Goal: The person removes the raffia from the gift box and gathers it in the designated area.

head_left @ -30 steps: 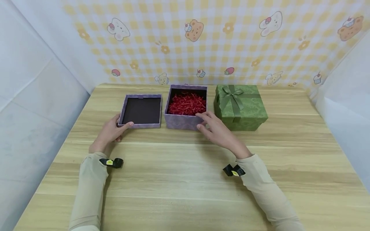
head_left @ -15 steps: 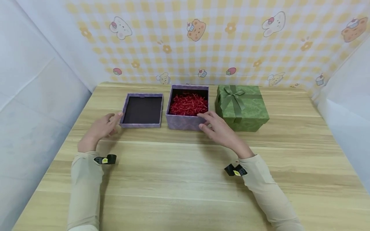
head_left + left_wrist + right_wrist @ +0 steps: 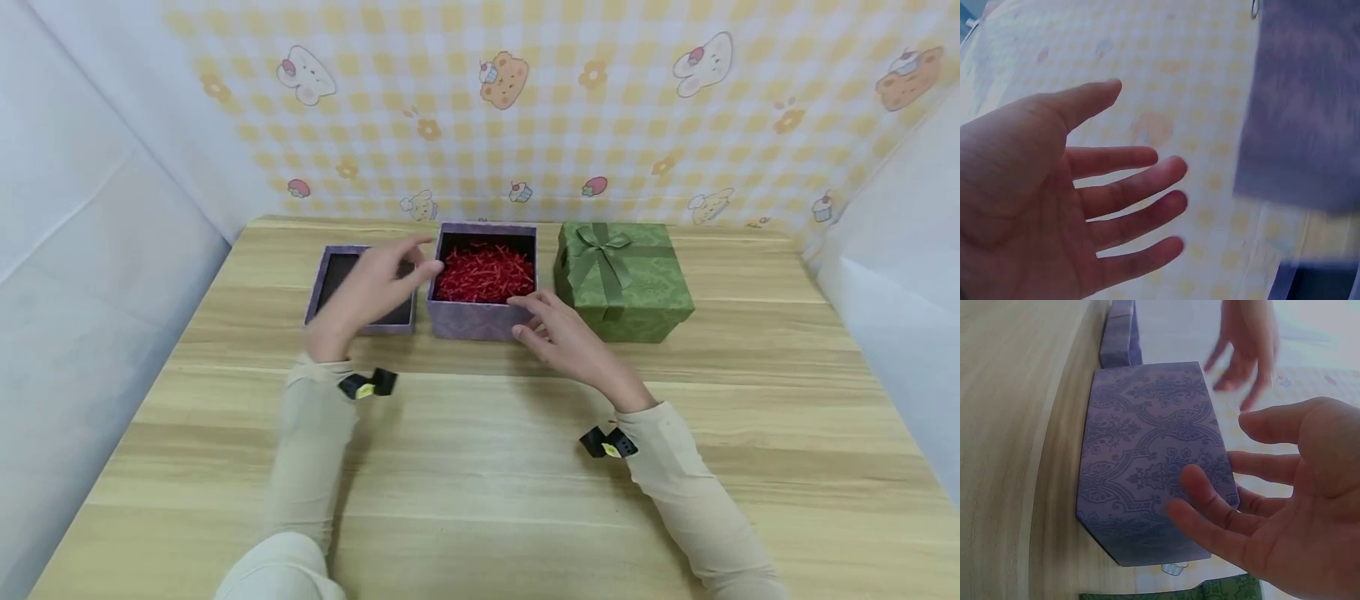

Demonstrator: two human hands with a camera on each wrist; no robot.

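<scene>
A purple gift box with a damask pattern stands lidless on the table, red shredded paper inside it. Left of it lies its lid, dark inside facing up. My left hand is over the lid, partly hiding it, with thumb and fingertips by the box's left rim; its fingers are spread in the left wrist view and hold nothing. At the box's front right corner rests my right hand, its relaxed fingers lying along the patterned wall and rim in the right wrist view.
A green gift box with a ribbon bow on top stands just right of the purple box. Behind the wooden table hangs a yellow checked cloth; white sheets flank both sides.
My left hand let go of the lid's front left corner, drew back to the left, then swung right across the lid toward the purple box. The right hand stays at the box.
</scene>
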